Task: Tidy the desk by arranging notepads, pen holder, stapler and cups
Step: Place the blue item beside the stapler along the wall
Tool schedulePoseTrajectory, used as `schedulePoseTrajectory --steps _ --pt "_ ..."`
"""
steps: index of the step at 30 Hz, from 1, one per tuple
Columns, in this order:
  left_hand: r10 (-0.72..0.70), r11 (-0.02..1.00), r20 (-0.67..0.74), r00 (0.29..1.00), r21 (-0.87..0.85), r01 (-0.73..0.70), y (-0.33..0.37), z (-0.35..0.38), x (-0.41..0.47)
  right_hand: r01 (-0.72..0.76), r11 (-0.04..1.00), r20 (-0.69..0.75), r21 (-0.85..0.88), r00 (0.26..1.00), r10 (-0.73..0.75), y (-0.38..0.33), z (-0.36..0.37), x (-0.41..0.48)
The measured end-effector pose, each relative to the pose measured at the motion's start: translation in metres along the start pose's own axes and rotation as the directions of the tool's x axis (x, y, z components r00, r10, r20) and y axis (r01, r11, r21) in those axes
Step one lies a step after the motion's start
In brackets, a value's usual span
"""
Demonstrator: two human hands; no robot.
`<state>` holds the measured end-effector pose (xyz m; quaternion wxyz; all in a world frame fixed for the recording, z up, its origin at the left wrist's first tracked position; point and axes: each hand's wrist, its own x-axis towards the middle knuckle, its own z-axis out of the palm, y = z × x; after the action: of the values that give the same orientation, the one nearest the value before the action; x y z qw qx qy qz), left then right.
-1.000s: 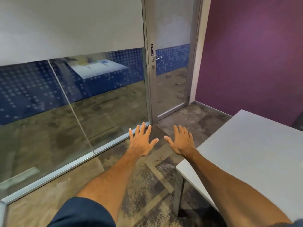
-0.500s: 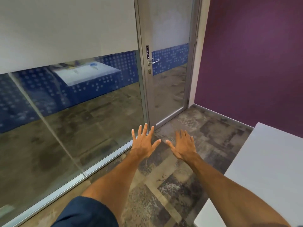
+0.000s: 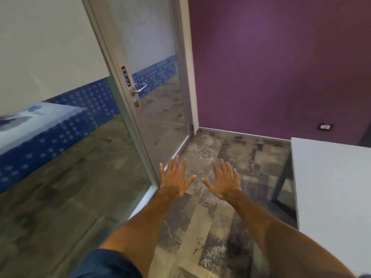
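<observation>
Two hands (image 3: 198, 182) spread, one desk (image 3: 331, 187)

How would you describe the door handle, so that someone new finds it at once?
Start at the purple wall; the glass door stands just left of it. On the door's left frame, the silver lever handle sits below a small dark sign, above a round lock.

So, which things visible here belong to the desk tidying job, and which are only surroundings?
Belong to the job:
- desk, with nothing on the part that shows
- left hand, open
- right hand, open

Only surroundings:
- glass door
- purple wall
- wall socket
</observation>
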<state>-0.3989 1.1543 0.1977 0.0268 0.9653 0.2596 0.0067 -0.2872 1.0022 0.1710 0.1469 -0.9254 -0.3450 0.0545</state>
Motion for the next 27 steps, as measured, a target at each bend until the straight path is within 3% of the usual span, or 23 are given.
schedulePoseTrajectory --steps 11,21,27 --pt "0.195 0.98 0.025 0.98 -0.037 -0.194 0.036 0.022 0.211 -0.204 0.978 -0.075 -0.034 0.977 0.201 0.078 -0.005 0.159" --pt "0.31 0.949 0.017 0.951 -0.067 -0.308 0.138 0.015 0.426 -0.317 0.945 -0.101 -0.081 0.946 0.309 0.194 -0.059 0.329" --pt "0.438 0.898 0.047 0.898 -0.066 -0.435 0.212 0.022 0.529 -0.421 0.904 -0.124 -0.072 0.903 0.411 0.272 -0.088 0.401"
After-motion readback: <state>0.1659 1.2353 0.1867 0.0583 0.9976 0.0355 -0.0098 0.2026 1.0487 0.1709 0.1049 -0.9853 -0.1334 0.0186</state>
